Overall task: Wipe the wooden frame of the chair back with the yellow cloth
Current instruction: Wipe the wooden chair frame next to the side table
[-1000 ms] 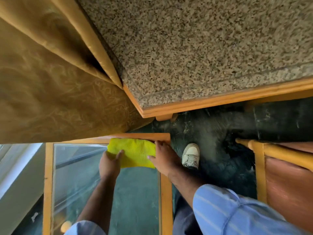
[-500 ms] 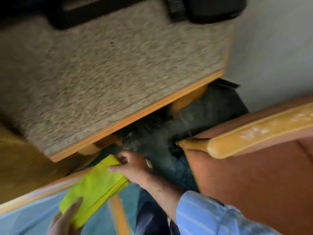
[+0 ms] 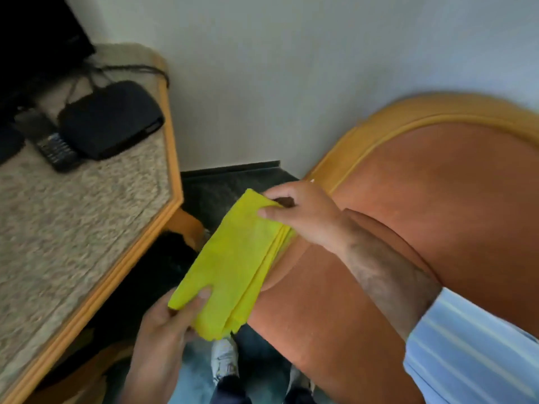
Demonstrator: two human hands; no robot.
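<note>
- The yellow cloth point(image 3: 233, 263) was folded up and held in the air between both hands, just left of the chair's orange padding point(image 3: 437, 205).
- Left hand point(image 3: 163, 339) had its thumb clamped on the near corner.
- Right hand point(image 3: 303, 214) pinched the far end.
- The wooden frame point(image 3: 388, 123) curved behind, not touched by the cloth.
- A speckled table point(image 3: 75, 217) sat off to the left.
</note>
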